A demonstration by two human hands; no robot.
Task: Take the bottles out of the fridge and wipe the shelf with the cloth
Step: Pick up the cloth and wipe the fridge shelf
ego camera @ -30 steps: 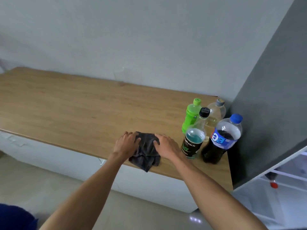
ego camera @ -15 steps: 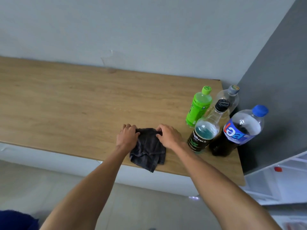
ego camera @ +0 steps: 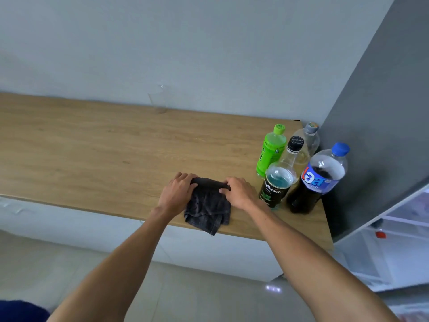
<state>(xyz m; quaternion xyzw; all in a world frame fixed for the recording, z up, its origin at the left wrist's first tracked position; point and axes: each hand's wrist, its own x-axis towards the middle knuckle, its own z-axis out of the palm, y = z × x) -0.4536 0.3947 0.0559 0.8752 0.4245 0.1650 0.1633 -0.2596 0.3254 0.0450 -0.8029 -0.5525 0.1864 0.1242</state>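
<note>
Both hands gripped a dark grey cloth point(ego camera: 207, 205) on the wooden counter point(ego camera: 92, 145).

The left hand point(ego camera: 177, 194) and right hand point(ego camera: 239, 194) pinched its far edge, fingers curled. Four bottles point(ego camera: 299, 168) stood just beside it, apparently already out. Next, likely carrying the cloth to the open fridge point(ego camera: 394, 240) on the right.

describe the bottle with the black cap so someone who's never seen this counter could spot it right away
Look at the right end of the wooden counter, where four bottles cluster by the grey wall. The black-capped bottle stands at the front left, nearest the right hand. Alone among them, it has a black label and teal liquid.
</note>
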